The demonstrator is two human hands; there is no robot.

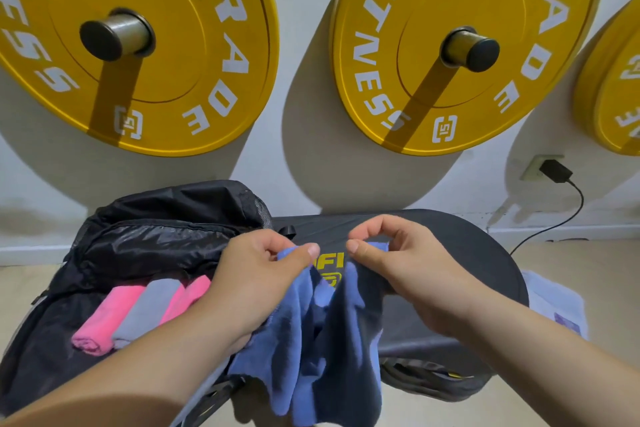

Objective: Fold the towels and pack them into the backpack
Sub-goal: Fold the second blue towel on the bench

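- Blue towel [311, 340]: soft, light, limp cloth, probably not slippery; sags and bunches unless stretched.
- Best taken by the 2 top corners, then drawn apart to flatten.
- Pinched at its upper edge by left hand [256, 274] and right hand [398, 263], thumb against curled fingers, near each other.
- Hangs crumpled over the front of the black surface [450, 246], just beside the open backpack [156, 229].
- Plain mid-blue, matte, deeply creased, not yet folded.
- 3 folded towels [145, 308], 2 pink and 1 grey, side by side in the backpack.
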